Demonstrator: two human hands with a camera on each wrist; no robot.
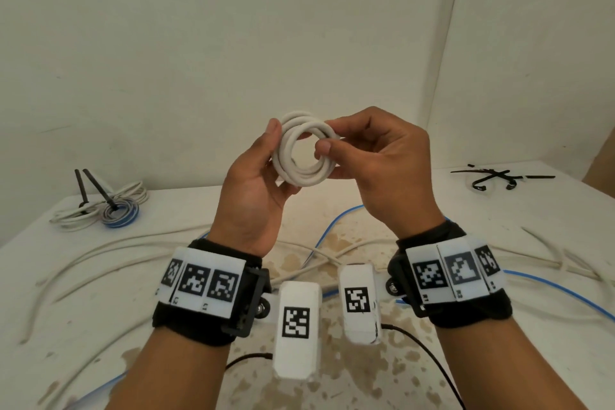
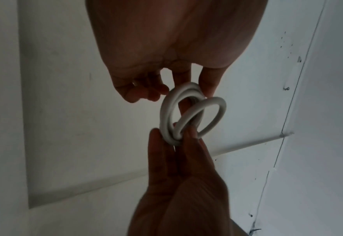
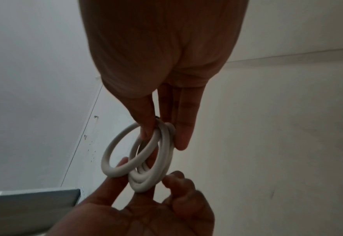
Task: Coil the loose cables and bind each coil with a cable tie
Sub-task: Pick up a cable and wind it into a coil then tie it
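While both hands' fingers (image 1: 324, 144) pinch it, the white cable coil (image 1: 304, 151) shows several untied, splaying loops.

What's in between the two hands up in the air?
A white cable coil. The left hand grips one side, the right hand pinches the other. The head view shows it best; no tie is visible on it.

I cannot read any word, brand or number in these views. The only signs I see are black-and-white square code markers on the left wristband (image 1: 199, 283), on the right wristband (image 1: 456, 271) and on the two white camera blocks (image 1: 296, 319) between them. Small marks stand under some markers, but they are too small for me to read.
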